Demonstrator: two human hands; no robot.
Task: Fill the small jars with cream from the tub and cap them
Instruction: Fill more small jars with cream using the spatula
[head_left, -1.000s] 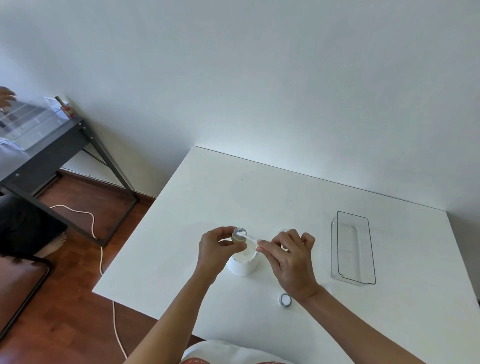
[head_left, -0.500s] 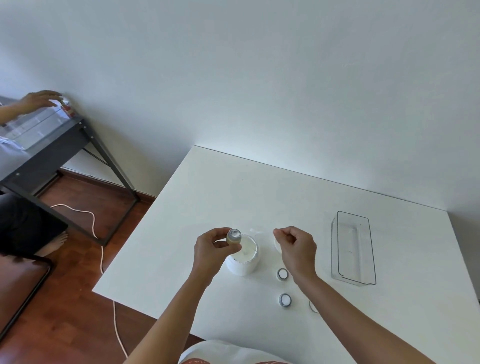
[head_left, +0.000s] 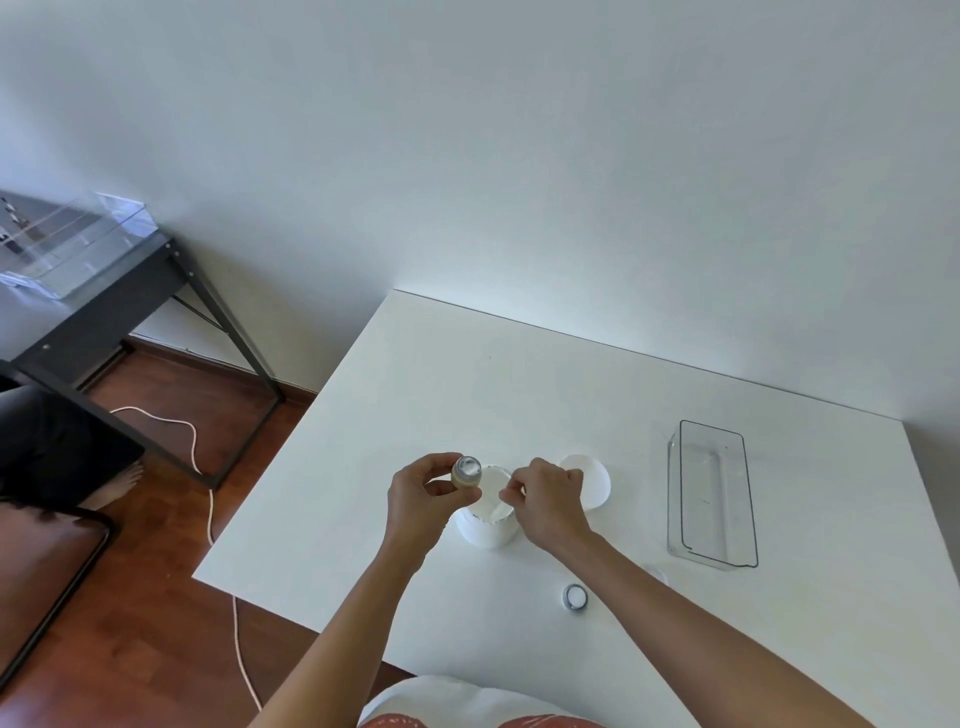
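Jar (head_left: 466, 472) sits pinched in the left hand (head_left: 423, 501), just above the open tub (head_left: 488, 525) on the table (head_left: 519, 395). Right hand (head_left: 550, 501) pinches a spatula (head_left: 503, 506) dipping into the tub's cream; lid (head_left: 589, 480) lies behind.

A pale wall (head_left: 519, 156) backs the white table (head_left: 519, 389), beside reddish wood floor (head_left: 156, 597) and a dark-framed desk (head_left: 104, 312).

A round white plastic tub (head_left: 487, 527) of white cream stands on the plain white table (head_left: 519, 395), beside its white round lid (head_left: 592, 480). The small jar (head_left: 466, 473) is tan with a pale top. The clear rectangular bin (head_left: 712, 493) has a dark rim, and the floor (head_left: 130, 623) is reddish-brown wood.
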